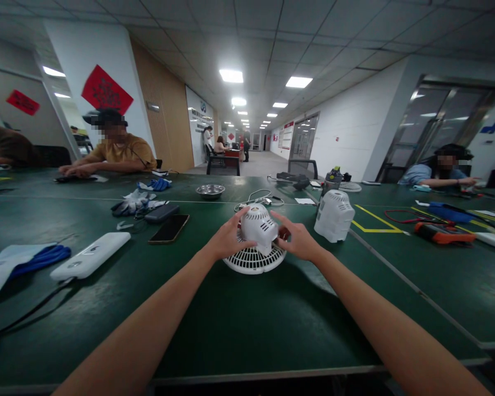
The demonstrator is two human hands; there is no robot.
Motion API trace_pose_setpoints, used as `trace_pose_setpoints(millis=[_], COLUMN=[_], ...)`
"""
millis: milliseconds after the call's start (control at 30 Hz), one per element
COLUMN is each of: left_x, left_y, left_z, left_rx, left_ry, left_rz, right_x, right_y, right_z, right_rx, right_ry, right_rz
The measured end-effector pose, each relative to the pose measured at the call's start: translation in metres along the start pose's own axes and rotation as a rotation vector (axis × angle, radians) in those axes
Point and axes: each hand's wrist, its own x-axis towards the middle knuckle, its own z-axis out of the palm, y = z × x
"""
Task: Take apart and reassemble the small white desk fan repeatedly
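A white vented motor housing of a fan sits above a round white fan grille lying on the table. My left hand grips the housing's left side, thumb low across its front and index finger near the top. At the right side of the housing, my right hand holds it with curved fingers; some of its fingertips are hidden. The middle of the grille is covered by the housing. To the right stands another white plastic housing, upright and apart from my hands.
Left on the green table lie a phone, a white power bank and gloves. A metal bowl and a white cable are beyond the grille. An orange multimeter lies right. People sit across the table.
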Motion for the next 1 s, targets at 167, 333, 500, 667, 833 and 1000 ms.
trace_pose_setpoints(millis=[167, 333, 500, 667, 833, 1000], left_x=[-0.003, -0.003, -0.003, -0.004, -0.002, -0.002], left_y=[-0.014, -0.023, -0.038, -0.056, -0.062, -0.060], left_z=[0.000, 0.001, 0.003, 0.004, 0.004, 0.003], left_rx=[0.021, 0.089, 0.091, 0.039, 0.039, 0.017], left_ry=[-0.034, -0.023, 0.013, -0.001, -0.020, -0.083], left_rz=[-0.101, -0.124, -0.215, -0.422, -0.480, -0.503], right_x=[-0.001, -0.003, -0.004, -0.004, -0.006, -0.009], right_y=[0.019, 0.027, 0.029, 0.027, 0.022, 0.015], right_z=[0.002, 0.006, 0.006, 0.003, -0.002, 0.002], right_rx=[0.028, 0.035, 0.043, 0.057, 0.122, 0.152], right_ry=[0.065, 0.092, 0.096, 0.110, 0.130, 0.066], right_rz=[0.092, 0.135, 0.163, 0.151, 0.091, 0.084])
